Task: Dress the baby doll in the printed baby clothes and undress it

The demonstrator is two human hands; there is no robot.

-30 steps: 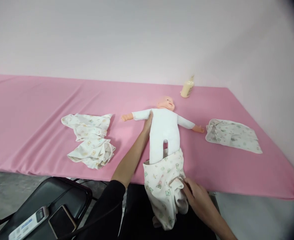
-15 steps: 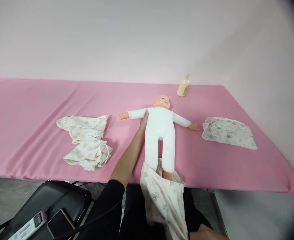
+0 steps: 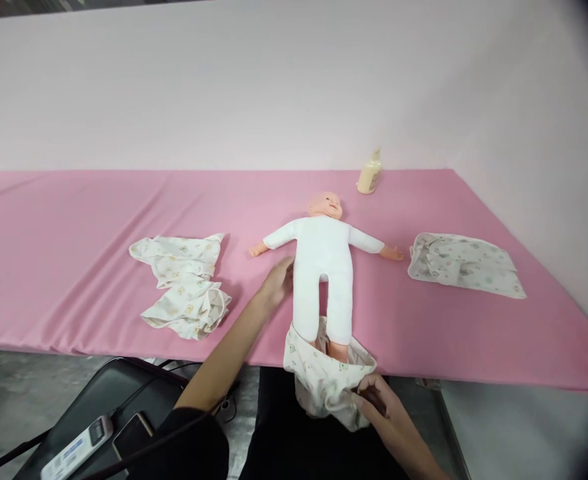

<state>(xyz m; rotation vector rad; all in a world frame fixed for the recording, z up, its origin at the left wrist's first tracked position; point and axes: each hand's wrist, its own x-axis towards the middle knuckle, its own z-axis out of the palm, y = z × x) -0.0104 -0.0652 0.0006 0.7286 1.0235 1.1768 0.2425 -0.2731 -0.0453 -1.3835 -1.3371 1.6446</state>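
A baby doll (image 3: 323, 247) with a white cloth body lies on its back on the pink-covered table, arms spread. Printed baby pants (image 3: 319, 380) surround its feet at the near edge and hang bunched over it. Low on the right, my right hand (image 3: 381, 407) is closed on the fabric of these pants, pinching the bunched cloth. My left hand (image 3: 279, 280) rests against the doll's side near the waist, fingers loosely extended and partly hidden at the body.
A printed baby top (image 3: 184, 283) lies crumpled on the pink tablecloth (image 3: 74, 267) at left. Folded printed cloth (image 3: 464, 263) lies at right. Near the wall stands a pump bottle (image 3: 370, 175). A black chair (image 3: 119, 393) below holds a phone (image 3: 133, 437) and a white device (image 3: 77, 450).
My left hand has slid from the doll's armpit down to its waist. My right hand has come up, gathering the hanging pants upward into a bunch.
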